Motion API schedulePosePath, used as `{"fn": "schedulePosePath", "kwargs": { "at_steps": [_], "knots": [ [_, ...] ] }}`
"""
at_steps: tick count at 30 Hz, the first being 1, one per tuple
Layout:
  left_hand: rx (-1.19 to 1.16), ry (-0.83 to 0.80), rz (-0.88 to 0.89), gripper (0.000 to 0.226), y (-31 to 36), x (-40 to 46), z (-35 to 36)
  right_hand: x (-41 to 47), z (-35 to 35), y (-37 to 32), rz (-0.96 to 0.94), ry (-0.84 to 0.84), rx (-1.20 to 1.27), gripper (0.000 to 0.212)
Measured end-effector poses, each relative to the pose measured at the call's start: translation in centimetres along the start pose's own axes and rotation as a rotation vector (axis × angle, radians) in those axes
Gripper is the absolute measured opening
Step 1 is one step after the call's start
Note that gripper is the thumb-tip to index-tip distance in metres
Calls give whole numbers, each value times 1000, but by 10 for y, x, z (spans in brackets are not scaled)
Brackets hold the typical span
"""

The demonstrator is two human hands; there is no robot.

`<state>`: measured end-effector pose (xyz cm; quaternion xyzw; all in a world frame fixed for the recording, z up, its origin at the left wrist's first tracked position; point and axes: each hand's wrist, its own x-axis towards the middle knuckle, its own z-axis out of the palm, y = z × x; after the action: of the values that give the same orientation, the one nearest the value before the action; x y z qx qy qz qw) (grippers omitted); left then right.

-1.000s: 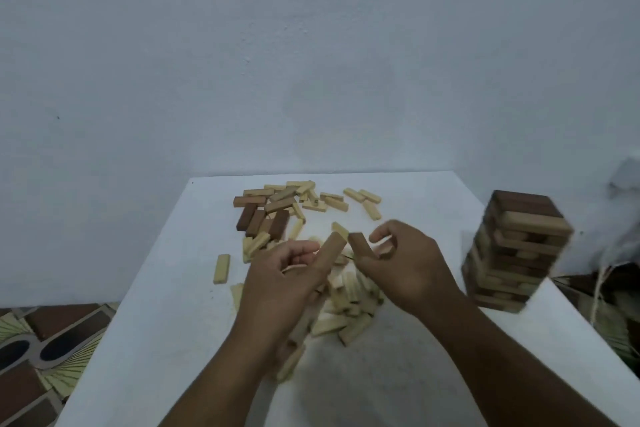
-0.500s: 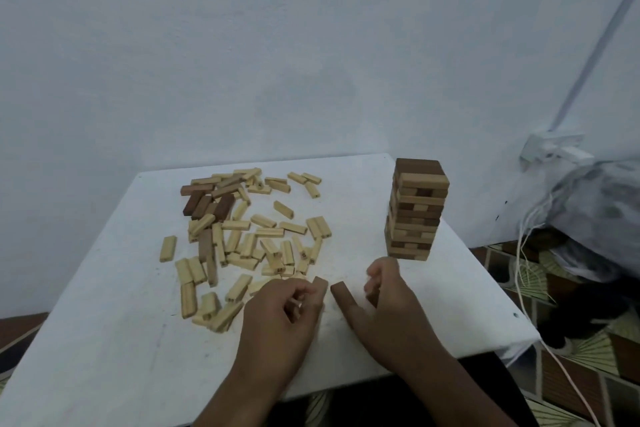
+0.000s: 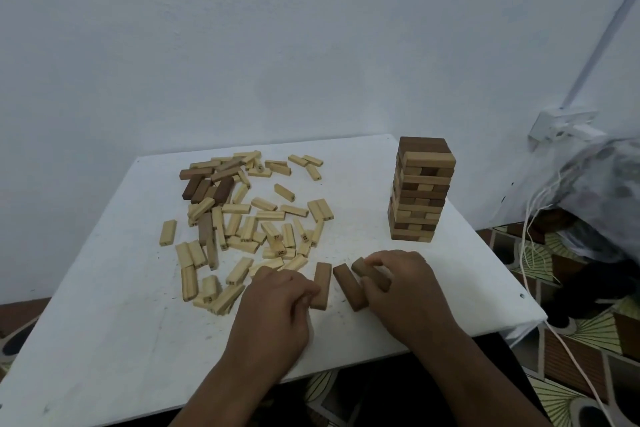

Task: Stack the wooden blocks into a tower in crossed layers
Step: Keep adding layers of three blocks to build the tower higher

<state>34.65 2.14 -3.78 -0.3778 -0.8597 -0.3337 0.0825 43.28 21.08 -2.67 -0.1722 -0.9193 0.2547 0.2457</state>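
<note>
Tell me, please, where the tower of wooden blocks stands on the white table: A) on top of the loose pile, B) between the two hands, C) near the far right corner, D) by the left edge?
C: the tower of stacked light and dark wooden blocks stands near the far right corner of the white table, apart from the scattered loose wooden blocks.

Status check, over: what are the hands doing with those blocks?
Left hand grips one dark block. Right hand holds two more. Tower stands beyond, path clear.
</note>
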Motion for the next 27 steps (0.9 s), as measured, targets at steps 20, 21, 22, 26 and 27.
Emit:
{"fn": "schedulePosePath", "kwargs": {
  "at_steps": [20,21,22,26,27],
  "knots": [
    [-57,-37,-8,21,-10,2,1,8,-7,-7,-90,-473,96,59],
    [-53,-39,-7,22,-10,2,0,8,-7,-8,-93,-470,107,57],
    [-44,-44,-6,25,-10,2,-1,9,-8,-9,-98,-465,116,55],
    [-20,-89,5,40,-10,4,-5,11,-9,-10,-127,-467,146,53],
    [-11,-111,6,40,-10,4,-5,12,-11,-11,-131,-481,144,56]
  ]
}}
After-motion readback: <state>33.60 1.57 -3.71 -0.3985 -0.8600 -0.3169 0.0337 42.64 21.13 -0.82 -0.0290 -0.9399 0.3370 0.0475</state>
